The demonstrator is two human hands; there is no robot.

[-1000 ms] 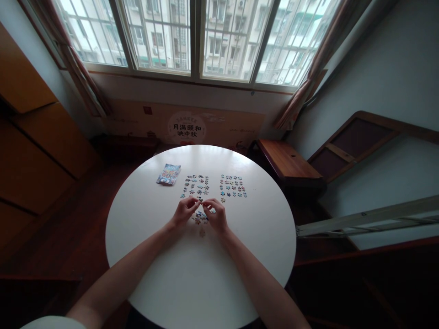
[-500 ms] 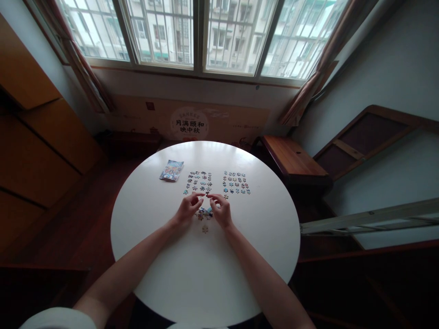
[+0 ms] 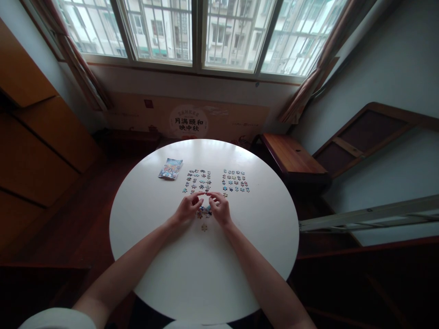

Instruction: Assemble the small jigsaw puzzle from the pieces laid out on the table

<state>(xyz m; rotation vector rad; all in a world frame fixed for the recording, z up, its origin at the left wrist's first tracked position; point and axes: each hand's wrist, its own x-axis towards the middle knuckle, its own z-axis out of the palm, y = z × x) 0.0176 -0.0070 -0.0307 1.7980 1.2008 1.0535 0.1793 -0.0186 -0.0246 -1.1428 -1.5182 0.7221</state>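
Note:
My left hand (image 3: 187, 209) and my right hand (image 3: 220, 208) meet fingertip to fingertip over the middle of the round white table (image 3: 154, 246). Both pinch a small dark puzzle piece (image 3: 206, 193) between them. Under the hands lies a small cluster of joined puzzle pieces (image 3: 203, 212), and one pale loose piece (image 3: 204, 227) lies just in front. Beyond the fingers, loose pieces are laid out in two blocks, a left block (image 3: 198, 179) and a right block (image 3: 235, 181).
A small colourful picture card (image 3: 170, 168) lies at the far left of the pieces. A wooden bench (image 3: 291, 158) stands right of the table, wooden cabinets (image 3: 37, 151) to the left. A window (image 3: 202, 34) and a printed board (image 3: 187, 122) are behind.
Both hands have moved slightly farther from me, towards the laid-out pieces, keeping their fingertips pinched together. The view has shifted a little.

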